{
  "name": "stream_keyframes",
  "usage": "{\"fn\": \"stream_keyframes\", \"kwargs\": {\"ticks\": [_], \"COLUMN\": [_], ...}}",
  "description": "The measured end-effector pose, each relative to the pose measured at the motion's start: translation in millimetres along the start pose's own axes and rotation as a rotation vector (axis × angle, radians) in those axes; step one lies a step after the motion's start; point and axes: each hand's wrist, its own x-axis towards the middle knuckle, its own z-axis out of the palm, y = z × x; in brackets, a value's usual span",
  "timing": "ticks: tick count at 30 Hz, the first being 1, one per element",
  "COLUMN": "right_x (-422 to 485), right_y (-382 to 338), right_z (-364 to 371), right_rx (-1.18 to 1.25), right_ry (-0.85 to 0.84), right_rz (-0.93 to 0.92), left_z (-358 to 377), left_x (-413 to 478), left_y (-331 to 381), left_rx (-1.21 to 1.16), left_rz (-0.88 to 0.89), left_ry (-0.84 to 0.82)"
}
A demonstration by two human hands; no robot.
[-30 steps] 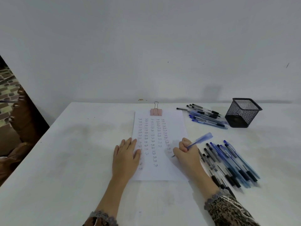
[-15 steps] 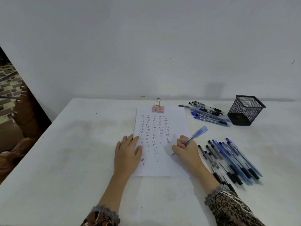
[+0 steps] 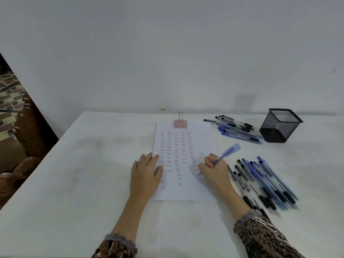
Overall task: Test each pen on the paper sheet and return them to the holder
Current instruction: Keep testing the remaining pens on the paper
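Observation:
A white paper sheet covered in columns of small handwritten words lies in the middle of the table. My left hand rests flat on its left edge. My right hand grips a blue pen with the tip on the paper's right side. A black mesh holder stands at the back right; I see no pens in it. One pile of pens lies right of my right hand. A second pile of pens lies just left of the holder.
A pink binder clip holds the sheet's top edge. The white table meets a plain wall at the back. Its left edge drops off toward carved brown wooden furniture.
My right hand and the blue pen have shifted slightly on the right side of the sheet. My left hand stays flat on the paper. The camera view has moved a little.

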Motion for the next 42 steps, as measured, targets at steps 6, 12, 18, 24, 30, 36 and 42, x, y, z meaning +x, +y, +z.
{"fn": "stream_keyframes", "kwargs": {"ticks": [6,12,18,24,30,36,42], "right_x": [1,2,2,15,22,21,17], "right_y": [0,4,5,-4,-26,-4,20], "right_z": [-1,-1,-2,-23,-13,0,12], "right_rx": [-0.011,-0.012,-0.005,0.626,0.296,-0.739,-0.954], "right_ry": [0.014,0.022,0.038,0.006,-0.04,-0.136,-0.051], "right_rz": [0.009,-0.009,-0.017,0.217,-0.071,-0.77,-0.979], "left_z": [0,0,0,0,1,-4,1], "left_x": [0,0,-1,-2,-5,-9,-9], "left_y": [-1,-2,-2,-2,1,6,6], "left_rx": [0.004,0.002,0.007,0.025,-0.02,-0.175,-0.142], "left_rz": [-0.001,-0.002,0.006,0.019,0.064,0.3,0.458], "left_ry": [-0.005,-0.012,-0.004,0.002,0.073,0.105,-0.031]}}
